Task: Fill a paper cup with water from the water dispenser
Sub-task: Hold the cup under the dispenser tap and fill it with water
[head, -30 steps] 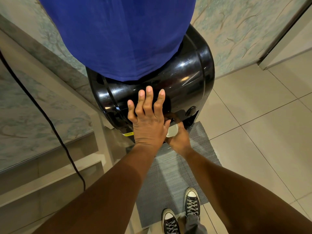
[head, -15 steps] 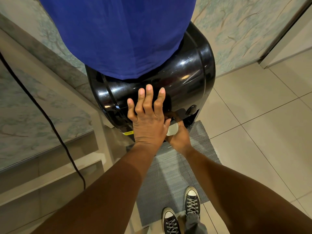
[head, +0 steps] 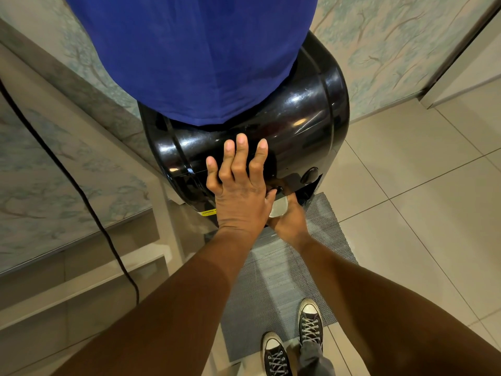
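Observation:
A glossy black water dispenser (head: 303, 126) stands against the wall, with a blue cloth-covered bottle (head: 195, 50) on top. My left hand (head: 238, 185) lies flat on the dispenser's front, fingers spread, thumb down near the tap area. Just below and right of it, my right hand (head: 291, 222) is closed around a white paper cup (head: 279, 207) held under the dispenser's front edge. Only part of the cup's rim and wall shows; the spout and any water are hidden.
A grey mat (head: 284, 270) lies on the beige tiled floor below the dispenser. My two black sneakers (head: 292, 340) stand at its near edge. A black cable (head: 81, 191) runs down over the marble ledge and steps on the left.
Hardly anything moved. Both hands stay where they were, the left on the dispenser front and the right holding the cup beneath it.

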`<state>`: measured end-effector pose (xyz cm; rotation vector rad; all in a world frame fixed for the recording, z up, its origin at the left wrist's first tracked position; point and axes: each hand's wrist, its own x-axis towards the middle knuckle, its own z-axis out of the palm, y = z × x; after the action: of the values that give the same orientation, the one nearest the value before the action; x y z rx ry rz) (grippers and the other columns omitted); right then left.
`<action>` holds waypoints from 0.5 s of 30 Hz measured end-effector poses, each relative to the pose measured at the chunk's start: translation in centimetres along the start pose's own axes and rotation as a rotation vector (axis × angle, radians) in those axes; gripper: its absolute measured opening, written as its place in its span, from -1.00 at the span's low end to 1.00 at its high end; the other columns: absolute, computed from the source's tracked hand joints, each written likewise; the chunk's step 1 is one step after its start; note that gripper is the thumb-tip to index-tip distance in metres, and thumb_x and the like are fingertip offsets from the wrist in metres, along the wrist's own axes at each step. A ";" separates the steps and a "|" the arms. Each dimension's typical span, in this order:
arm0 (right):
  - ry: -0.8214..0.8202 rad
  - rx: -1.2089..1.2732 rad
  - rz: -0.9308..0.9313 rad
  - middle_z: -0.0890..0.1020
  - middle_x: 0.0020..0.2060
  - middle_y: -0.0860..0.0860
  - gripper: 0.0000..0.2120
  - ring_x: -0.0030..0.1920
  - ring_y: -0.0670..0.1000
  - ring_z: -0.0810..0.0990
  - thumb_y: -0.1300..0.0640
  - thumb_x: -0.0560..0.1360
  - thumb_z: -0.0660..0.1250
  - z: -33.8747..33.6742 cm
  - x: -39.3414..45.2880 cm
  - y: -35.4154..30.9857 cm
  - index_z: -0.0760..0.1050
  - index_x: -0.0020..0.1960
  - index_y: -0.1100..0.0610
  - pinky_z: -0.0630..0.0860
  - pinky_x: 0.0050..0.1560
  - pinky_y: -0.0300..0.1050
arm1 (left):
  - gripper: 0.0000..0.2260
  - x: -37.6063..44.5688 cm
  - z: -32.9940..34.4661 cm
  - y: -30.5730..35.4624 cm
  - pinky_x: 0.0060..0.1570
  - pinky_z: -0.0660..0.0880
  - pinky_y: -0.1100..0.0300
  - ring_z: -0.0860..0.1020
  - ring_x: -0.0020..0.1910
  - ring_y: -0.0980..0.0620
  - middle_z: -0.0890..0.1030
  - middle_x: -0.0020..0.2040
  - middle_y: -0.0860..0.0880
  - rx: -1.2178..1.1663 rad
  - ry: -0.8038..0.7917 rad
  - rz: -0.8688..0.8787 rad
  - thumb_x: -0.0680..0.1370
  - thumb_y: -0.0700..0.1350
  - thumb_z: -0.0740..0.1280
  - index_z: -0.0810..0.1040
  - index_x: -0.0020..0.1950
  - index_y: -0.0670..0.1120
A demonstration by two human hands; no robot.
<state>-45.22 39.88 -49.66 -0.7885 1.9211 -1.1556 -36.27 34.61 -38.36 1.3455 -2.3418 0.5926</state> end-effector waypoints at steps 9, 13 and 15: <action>-0.043 0.062 0.025 0.60 0.10 0.15 -0.45 0.11 0.13 0.59 0.25 0.37 0.51 -0.2 0.1 0.0 0.39 0.29 0.16 0.56 0.11 0.08 | 0.04 0.0 0.0 0.0 0.37 0.09 -0.18 0.09 0.41 -0.16 0.07 0.41 -0.15 -0.021 0.004 0.001 0.18 0.30 0.55 0.09 0.47 -0.02; -0.043 0.034 0.030 0.61 0.07 0.10 -0.46 0.08 0.09 0.61 0.19 0.35 0.52 0.0 0.2 0.6 0.41 0.27 0.13 0.57 0.09 0.13 | 0.04 0.0 0.1 0.0 0.37 0.10 -0.18 0.09 0.41 -0.16 0.07 0.42 -0.15 -0.026 0.003 -0.004 0.18 0.30 0.56 0.09 0.47 -0.02; -0.018 -0.016 0.030 0.62 0.04 0.03 -0.49 0.04 0.04 0.62 0.13 0.35 0.51 0.0 0.1 0.8 0.43 0.24 0.10 0.58 0.08 0.06 | 0.04 0.0 0.1 0.0 0.37 0.10 -0.18 0.09 0.42 -0.16 0.07 0.42 -0.14 -0.033 0.002 -0.004 0.19 0.29 0.56 0.08 0.47 -0.02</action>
<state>-45.37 40.08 -50.40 -0.7735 1.9231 -1.1124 -36.28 34.55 -38.42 1.3346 -2.3363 0.5518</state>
